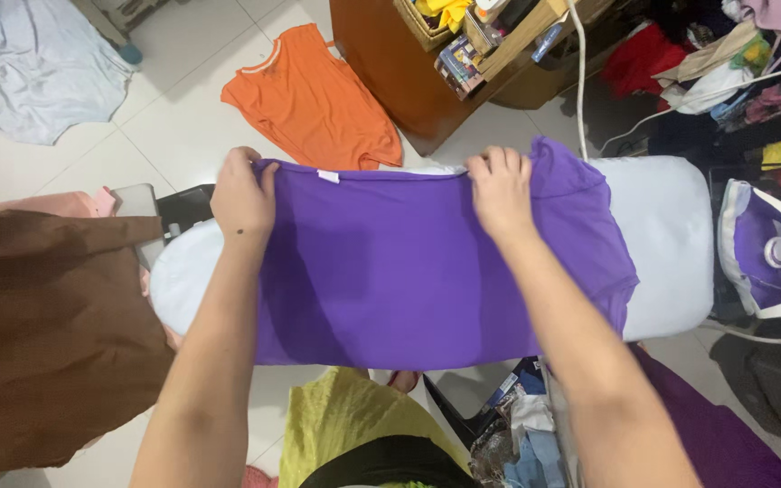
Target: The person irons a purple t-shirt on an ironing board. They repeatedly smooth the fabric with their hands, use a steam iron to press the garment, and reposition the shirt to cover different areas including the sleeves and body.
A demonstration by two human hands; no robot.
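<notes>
The purple shirt lies spread across the white ironing board, and it covers most of the middle of the board. The left hand pinches the far edge of the shirt near a small white label, the grip pressed together on the cloth. The right hand pinches the same edge further right, fingers curled over the fold. The cloth between the hands looks flat and pulled straight, while the right end near the sleeve is bunched. The iron stands at the right end of the board, untouched, so pressing seems not yet begun. An orange shirt lies on the floor beyond the board.
</notes>
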